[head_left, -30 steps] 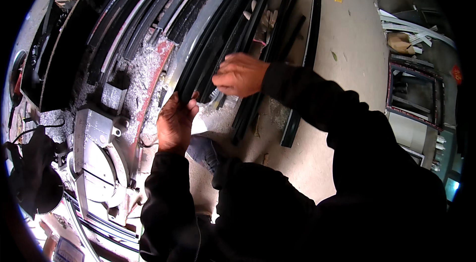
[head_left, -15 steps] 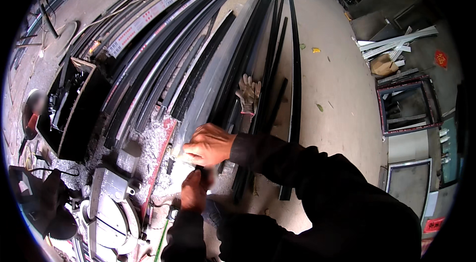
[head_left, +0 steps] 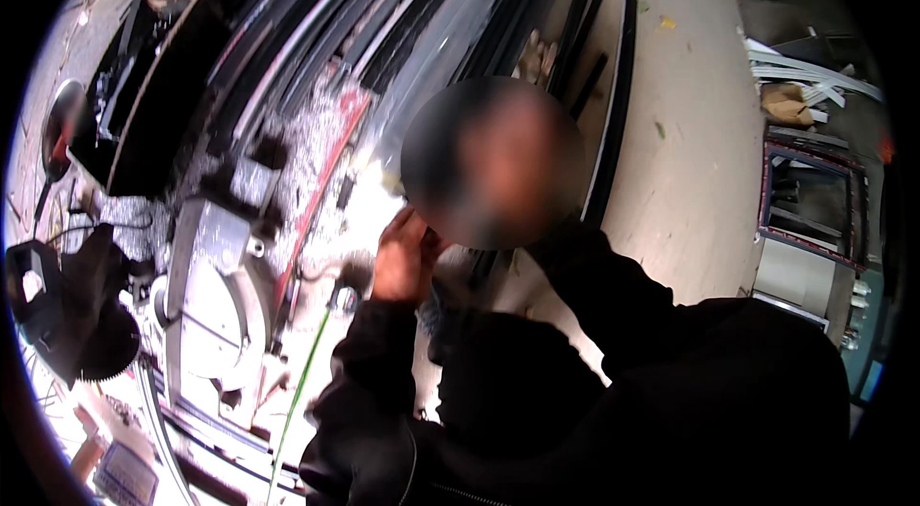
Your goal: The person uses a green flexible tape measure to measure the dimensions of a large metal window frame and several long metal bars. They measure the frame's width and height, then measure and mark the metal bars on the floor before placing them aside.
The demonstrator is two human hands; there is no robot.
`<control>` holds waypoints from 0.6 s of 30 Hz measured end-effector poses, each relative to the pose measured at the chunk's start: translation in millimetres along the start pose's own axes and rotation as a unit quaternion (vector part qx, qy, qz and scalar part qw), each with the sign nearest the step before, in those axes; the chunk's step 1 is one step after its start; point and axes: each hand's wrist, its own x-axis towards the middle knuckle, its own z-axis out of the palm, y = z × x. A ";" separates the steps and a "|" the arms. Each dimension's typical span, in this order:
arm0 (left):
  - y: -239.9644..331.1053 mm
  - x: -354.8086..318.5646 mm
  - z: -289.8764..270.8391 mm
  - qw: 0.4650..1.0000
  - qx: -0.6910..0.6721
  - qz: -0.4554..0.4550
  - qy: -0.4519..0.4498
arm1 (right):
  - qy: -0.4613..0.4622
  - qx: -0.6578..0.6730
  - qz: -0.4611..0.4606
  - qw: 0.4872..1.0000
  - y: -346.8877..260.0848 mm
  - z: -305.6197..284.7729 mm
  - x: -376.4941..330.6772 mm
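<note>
Below the picture's middle, my left hand [head_left: 398, 262] is raised with its fingers bent and drawn together. Whatever they hold, if anything, is hidden. My right hand [head_left: 513, 166] is up and to the right of it, inside a round blurred patch, so its fingers cannot be read. Dark shapes show within that patch, too smeared to name. Behind the hands run long dark profiles [head_left: 508, 12] and a length in clear plastic wrap [head_left: 436, 51]. A work glove [head_left: 539, 56] lies among the profiles, partly covered by the blur.
A cutting saw with a toothed round blade [head_left: 105, 353] and a pale metal base [head_left: 211, 286] stands at left. Beside it a green tape [head_left: 302, 391] is drawn out. A black bin [head_left: 158, 108] stands beyond. Window frames [head_left: 815, 195] and white strips [head_left: 815, 70] lie at right.
The view has shifted, so the profiles sit higher in the picture. My hands were close together, lower among the profiles; now the right hand is raised apart, up and right of the left.
</note>
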 end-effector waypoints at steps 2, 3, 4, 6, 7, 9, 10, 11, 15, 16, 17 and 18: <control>3.3 -0.2 -12.1 0.994 0.096 0.051 -0.028 | -0.025 0.071 0.182 0.980 10.5 8.4 -24.7; -2.8 3.2 -17.9 0.977 0.177 0.107 -0.049 | -0.076 0.149 0.269 0.949 20.6 8.7 -33.0; -8.8 7.4 -23.5 0.953 0.249 0.164 -0.062 | -0.122 0.223 0.353 0.900 28.4 8.4 -40.2; 0.1 -0.8 -17.7 0.948 0.270 0.163 -0.051 | -0.213 0.232 0.355 0.880 23.1 16.6 -43.6; 2.0 -2.5 -12.0 0.946 0.275 0.160 -0.054 | -0.254 0.229 0.353 0.871 23.0 18.1 -43.3; 12.0 -5.6 -2.3 0.982 0.171 0.074 -0.043 | -0.236 0.218 0.364 0.874 23.6 22.3 -47.7; 22.8 -9.2 -1.3 0.994 0.103 0.019 -0.025 | -0.229 0.258 0.374 0.861 10.5 23.5 -45.3; 24.8 -9.3 -6.9 0.995 0.097 0.025 -0.014 | -0.228 0.287 0.365 0.856 11.5 27.0 -48.5; 24.4 -3.5 -8.1 0.995 0.085 0.048 -0.033 | -0.205 0.297 0.337 0.869 1.5 14.1 -37.7; 23.9 -2.6 -10.6 0.989 0.118 0.081 -0.026 | -0.199 0.278 0.356 0.870 -11.4 12.8 -32.0; 21.8 -2.6 -12.7 0.982 0.148 0.111 -0.026 | -0.190 0.255 0.372 0.872 -23.8 8.8 -26.5; 27.5 -6.3 -11.0 0.990 0.113 0.082 -0.021 | -0.203 0.231 0.405 0.861 -29.5 7.9 -19.9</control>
